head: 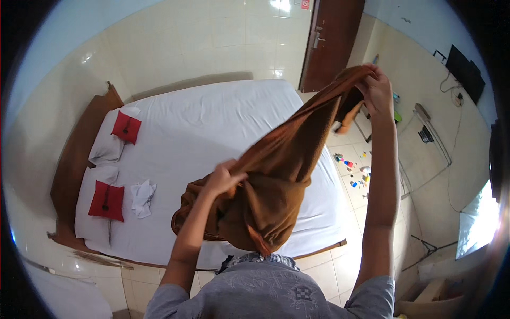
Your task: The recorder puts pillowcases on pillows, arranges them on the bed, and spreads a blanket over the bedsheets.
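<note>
A brown blanket [275, 191] with a reddish-brown edge band is stretched between my hands, its lower part bunched in front of my body and over the near side of the bed. My left hand [225, 178] grips the band at the blanket's middle. Raised at the upper right, my right hand [374, 85] pinches a corner of the blanket. Beneath lies a bed with a white sheet [191, 131]. Two red cushions [126, 127] rest on white pillows [107, 153] by the wooden headboard [77, 159]. A crumpled white cloth [143, 198] lies near them.
Small colourful items [352, 171] are scattered on the tiled floor [342, 263] right of the bed. A brown door [332, 40] stands beyond the bed's foot. A metal rack [434, 139] and a wall-mounted screen [464, 73] are at the right. The bed frame's corner [340, 244] sticks out nearby.
</note>
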`<action>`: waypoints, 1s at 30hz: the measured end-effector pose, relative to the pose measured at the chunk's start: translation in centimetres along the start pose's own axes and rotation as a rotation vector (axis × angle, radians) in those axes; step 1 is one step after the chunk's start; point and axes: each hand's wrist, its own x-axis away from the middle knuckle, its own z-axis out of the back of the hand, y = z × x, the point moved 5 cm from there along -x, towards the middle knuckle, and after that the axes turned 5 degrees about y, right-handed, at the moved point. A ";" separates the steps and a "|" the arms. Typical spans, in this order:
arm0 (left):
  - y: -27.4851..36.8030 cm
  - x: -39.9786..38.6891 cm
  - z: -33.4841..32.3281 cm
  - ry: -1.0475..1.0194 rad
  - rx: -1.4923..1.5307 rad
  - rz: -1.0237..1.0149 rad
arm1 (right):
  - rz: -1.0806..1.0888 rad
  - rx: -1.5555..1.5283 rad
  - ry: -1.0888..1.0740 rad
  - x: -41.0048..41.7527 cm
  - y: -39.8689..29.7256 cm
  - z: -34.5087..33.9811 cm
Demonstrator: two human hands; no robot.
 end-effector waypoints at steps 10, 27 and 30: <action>12.6 -5.0 7.1 0.129 0.753 0.079 | 0.362 0.714 -0.385 14.9 4.2 -11.3; -19.7 2.4 40.6 1.076 1.593 0.294 | -0.099 1.972 0.030 8.8 11.7 32.2; -17.3 3.2 40.8 0.963 1.170 0.289 | -0.397 1.948 0.047 8.7 11.9 38.1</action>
